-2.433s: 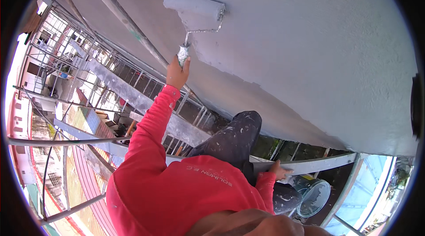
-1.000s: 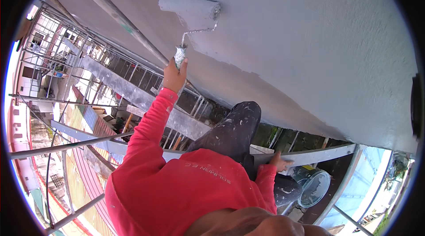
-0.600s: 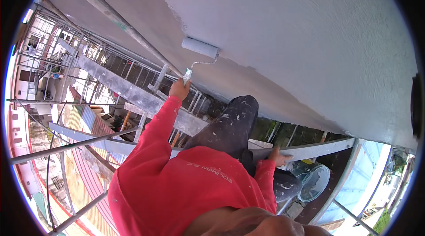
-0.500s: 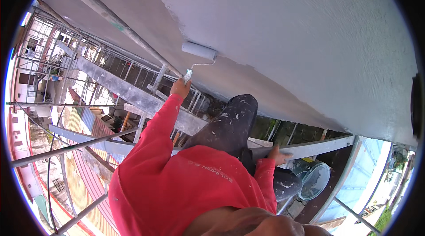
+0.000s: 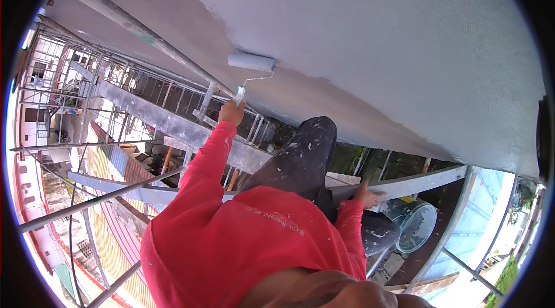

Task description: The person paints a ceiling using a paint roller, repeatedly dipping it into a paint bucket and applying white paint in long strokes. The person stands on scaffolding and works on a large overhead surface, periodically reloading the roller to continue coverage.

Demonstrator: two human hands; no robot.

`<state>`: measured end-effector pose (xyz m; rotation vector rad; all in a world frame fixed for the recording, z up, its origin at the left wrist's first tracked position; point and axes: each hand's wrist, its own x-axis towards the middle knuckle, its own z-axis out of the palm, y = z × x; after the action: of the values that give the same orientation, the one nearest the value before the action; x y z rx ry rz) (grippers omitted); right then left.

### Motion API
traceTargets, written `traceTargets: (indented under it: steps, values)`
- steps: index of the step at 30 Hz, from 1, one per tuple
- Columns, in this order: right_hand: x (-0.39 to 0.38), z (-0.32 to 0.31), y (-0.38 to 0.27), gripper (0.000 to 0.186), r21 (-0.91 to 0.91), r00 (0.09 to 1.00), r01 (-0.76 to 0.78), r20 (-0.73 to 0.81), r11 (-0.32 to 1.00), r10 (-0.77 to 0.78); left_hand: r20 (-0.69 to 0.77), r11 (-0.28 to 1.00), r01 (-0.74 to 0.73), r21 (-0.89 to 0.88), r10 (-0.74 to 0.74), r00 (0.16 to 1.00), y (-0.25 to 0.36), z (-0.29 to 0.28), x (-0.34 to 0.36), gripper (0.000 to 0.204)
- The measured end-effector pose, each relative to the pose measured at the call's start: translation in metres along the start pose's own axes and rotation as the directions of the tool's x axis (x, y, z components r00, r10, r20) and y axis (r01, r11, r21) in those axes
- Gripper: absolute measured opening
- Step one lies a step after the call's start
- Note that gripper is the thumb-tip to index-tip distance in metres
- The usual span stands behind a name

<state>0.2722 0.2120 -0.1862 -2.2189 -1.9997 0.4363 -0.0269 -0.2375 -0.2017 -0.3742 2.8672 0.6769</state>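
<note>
My left hand (image 5: 232, 113) is closed around the paint-smeared handle of a paint roller (image 5: 252, 62). Its pale grey sleeve lies against the wall (image 5: 370, 36), where a lighter painted area meets a darker brownish strip. At lower right, my right hand (image 5: 367, 196) grips a long grey plank (image 5: 419, 182), its thumb and fingers at the plank's two edges. Just beyond that hand, a clear bucket (image 5: 417, 227) with pale smears inside is tilted toward me. My dark, paint-spotted knee (image 5: 312, 140) rises between the two hands.
A metal scaffold pole (image 5: 139, 33) slants along the wall toward my left hand. Another paint-spattered plank (image 5: 156, 114) runs off to the left, with scaffolding (image 5: 63, 85) past it. Corrugated roofs (image 5: 118, 192) lie far below. A thinner pole (image 5: 98, 201) crosses at lower left.
The whole view has shifted slightly. The roller stays against the wall near the edge of the lighter area, a little farther left in the picture. Both hands keep their grip.
</note>
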Motion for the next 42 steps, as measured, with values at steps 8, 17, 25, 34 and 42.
traceTargets:
  steps: [8,17,25,34,42]
  values:
    - [-0.009,-0.006,-0.009,0.112,0.006,1.000,-0.016,0.026,1.000,0.016,0.008,0.997,0.034,0.071,-0.035,0.999,0.012,-0.021,0.002,0.060]
    - [-0.010,-0.009,-0.008,0.112,-0.044,0.999,-0.036,0.022,0.998,0.037,0.006,0.996,-0.043,0.075,0.043,0.999,0.001,-0.022,0.014,0.061]
    - [-0.010,-0.010,-0.015,0.112,-0.051,1.000,-0.016,0.018,0.999,0.017,0.112,0.992,0.023,0.122,-0.037,0.993,-0.016,0.010,0.031,0.059]
    - [-0.006,-0.009,-0.002,0.114,-0.032,0.999,-0.044,0.025,0.999,0.044,-0.160,0.955,-0.258,-0.149,0.234,0.959,0.026,-0.076,-0.034,0.059]
    - [-0.006,-0.006,-0.002,0.112,0.010,1.000,-0.019,0.025,1.000,0.019,-0.192,0.978,-0.208,-0.017,0.201,0.960,-0.002,-0.054,-0.009,0.054]
